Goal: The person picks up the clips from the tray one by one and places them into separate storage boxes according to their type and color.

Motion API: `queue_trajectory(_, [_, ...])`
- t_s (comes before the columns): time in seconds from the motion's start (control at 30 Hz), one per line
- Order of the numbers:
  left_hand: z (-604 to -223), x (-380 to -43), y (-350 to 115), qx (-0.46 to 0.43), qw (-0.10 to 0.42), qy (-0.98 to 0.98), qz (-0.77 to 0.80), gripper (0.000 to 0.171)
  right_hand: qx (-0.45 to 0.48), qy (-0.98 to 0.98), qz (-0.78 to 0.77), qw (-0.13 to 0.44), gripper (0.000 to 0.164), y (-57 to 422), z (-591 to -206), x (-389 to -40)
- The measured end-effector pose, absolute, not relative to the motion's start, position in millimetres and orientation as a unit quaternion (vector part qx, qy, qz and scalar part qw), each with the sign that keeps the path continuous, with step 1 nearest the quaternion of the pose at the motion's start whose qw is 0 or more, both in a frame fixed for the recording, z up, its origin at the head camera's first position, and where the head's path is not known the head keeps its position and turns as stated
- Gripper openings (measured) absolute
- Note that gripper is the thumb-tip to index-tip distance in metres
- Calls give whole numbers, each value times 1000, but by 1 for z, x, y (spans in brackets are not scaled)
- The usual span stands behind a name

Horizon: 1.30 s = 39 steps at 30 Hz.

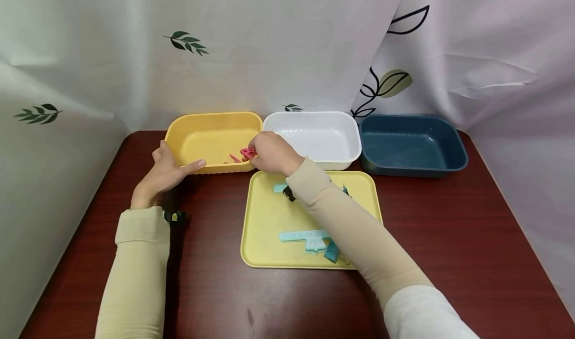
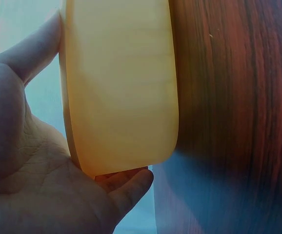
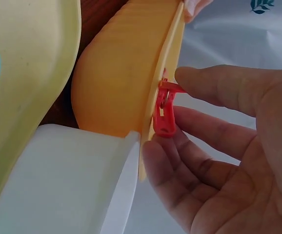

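My left hand (image 1: 163, 171) grips the left front corner of a yellow bin (image 1: 188, 164), thumb along the rim. In the left wrist view, fingers (image 2: 133, 192) bend round the bin's end. At the bin's right front corner my right hand (image 1: 274, 153) pinches a small red spring clip (image 3: 165, 109) between thumb and fingers, right by the rim. Another thin pinkish-red piece (image 1: 234, 158) shows in the bin beside that hand. Below the right forearm lies a yellow tray (image 1: 262, 219) with a mint ruler-edged piece (image 1: 303, 235), a teal clip-like piece (image 1: 331, 252) and a black item (image 1: 289, 194).
A white bin (image 1: 314, 134) stands right of the yellow one, and a dark blue bin (image 1: 413, 144) beyond it. Behind them hangs a leaf-patterned curtain (image 1: 269, 54). The right forearm crosses the tray and hides part of it. All stand on a dark red-brown table (image 1: 215, 259).
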<state>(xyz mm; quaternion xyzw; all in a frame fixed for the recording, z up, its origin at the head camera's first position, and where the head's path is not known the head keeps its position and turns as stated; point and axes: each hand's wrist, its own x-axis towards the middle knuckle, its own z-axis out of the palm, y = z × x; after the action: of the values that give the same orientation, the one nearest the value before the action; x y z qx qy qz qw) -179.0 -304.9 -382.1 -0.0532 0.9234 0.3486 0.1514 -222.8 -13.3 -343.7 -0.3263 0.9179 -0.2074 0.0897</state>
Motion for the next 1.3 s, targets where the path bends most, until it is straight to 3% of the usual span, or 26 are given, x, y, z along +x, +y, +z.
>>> queue_trajectory(0.47, [-380, -178, -303, -53, 152, 927, 338, 130, -291, 928, -226, 44, 33, -29, -358, -235])
queue_trajectory(0.93, [-380, -178, -302, -57, 157, 925, 340, 130, -253, 923, -283, 58, 33, -41, -367, -241])
queue_trajectory(1.3, [-379, -177, -301, -59, 154, 923, 348, 132, -261, 922, -285, 20, 27, -32, -362, -241])
